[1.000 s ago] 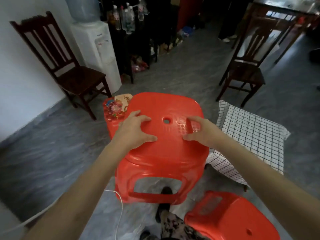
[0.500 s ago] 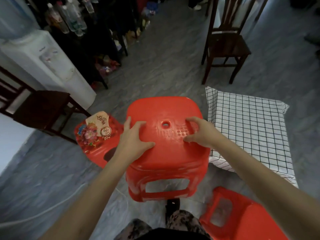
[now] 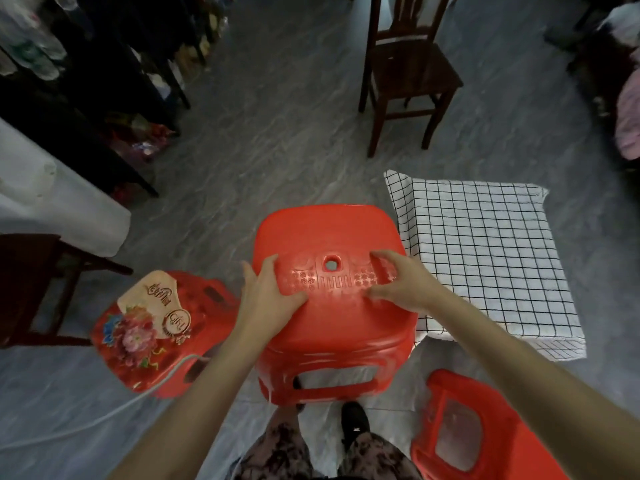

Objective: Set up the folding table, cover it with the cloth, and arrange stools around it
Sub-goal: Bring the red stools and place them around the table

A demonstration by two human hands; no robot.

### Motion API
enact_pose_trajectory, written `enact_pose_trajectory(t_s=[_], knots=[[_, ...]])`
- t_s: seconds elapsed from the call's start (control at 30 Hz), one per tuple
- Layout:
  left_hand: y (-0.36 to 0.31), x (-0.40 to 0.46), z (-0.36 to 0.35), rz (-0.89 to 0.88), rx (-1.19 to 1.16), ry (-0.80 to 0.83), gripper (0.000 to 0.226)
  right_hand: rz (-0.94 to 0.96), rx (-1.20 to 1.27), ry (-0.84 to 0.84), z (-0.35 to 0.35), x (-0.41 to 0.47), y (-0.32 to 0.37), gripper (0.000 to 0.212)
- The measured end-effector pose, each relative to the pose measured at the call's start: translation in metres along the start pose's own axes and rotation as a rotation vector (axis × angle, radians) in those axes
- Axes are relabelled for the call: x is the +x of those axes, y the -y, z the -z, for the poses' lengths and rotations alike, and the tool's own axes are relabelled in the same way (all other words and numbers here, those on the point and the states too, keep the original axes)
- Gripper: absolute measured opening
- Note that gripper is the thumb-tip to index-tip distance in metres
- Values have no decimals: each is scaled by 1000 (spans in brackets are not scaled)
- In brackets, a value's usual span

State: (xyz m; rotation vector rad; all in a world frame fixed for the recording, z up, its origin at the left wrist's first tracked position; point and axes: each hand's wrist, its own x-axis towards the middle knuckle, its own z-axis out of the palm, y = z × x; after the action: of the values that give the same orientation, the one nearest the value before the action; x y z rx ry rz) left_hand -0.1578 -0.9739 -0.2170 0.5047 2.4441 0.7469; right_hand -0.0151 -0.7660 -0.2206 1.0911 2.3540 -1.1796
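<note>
A plain red plastic stool (image 3: 332, 327) stands upright just in front of my feet, its seat with a centre hole facing up. My left hand (image 3: 266, 299) grips the seat's left edge, thumb lying on top. My right hand (image 3: 401, 282) presses on the right part of the seat with bent fingers. The low table under its black-and-white checked cloth (image 3: 485, 258) touches the stool's right side. A second red stool with a floral sticker (image 3: 149, 337) sits to the left. A third red stool (image 3: 460, 434) lies tipped at the lower right.
A dark wooden chair (image 3: 408, 71) stands beyond the table. Another dark chair (image 3: 27, 271) and a white water dispenser (image 3: 52, 202) are at the left. A dark shelf with clutter (image 3: 104, 81) fills the upper left. A white cable (image 3: 104, 417) crosses the grey floor.
The view has tilted down and shifted right. The red stool under my hands has come lower and closer to the checked table; the floral stool now shows more fully on the left.
</note>
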Motion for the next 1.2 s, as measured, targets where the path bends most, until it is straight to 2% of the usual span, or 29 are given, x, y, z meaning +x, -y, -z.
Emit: enact_pose_trajectory(t_s=[0.1, 0.3, 0.37, 0.57, 0.83, 1.03, 1.2], knots=[[17, 50, 1, -11, -22, 47, 89, -73, -7, -30, -16, 28, 6, 91], [60, 128, -28, 62, -78, 108, 100, -191, 48, -15, -61, 91, 5, 88], [75, 155, -44, 87, -105, 103, 97, -225, 82, -14, -78, 114, -3, 87], [117, 231, -104, 145, -144, 76, 75, -289, 144, -39, -120, 192, -37, 82], [156, 296, -178, 136, -95, 46, 31, -304, 272, -73, -182, 251, -92, 77], [149, 342, -200, 54, -93, -8, 24, -318, 372, -101, -203, 274, -110, 84], [138, 372, -198, -169, -122, -55, 18, -280, 401, -116, -202, 286, -114, 74]])
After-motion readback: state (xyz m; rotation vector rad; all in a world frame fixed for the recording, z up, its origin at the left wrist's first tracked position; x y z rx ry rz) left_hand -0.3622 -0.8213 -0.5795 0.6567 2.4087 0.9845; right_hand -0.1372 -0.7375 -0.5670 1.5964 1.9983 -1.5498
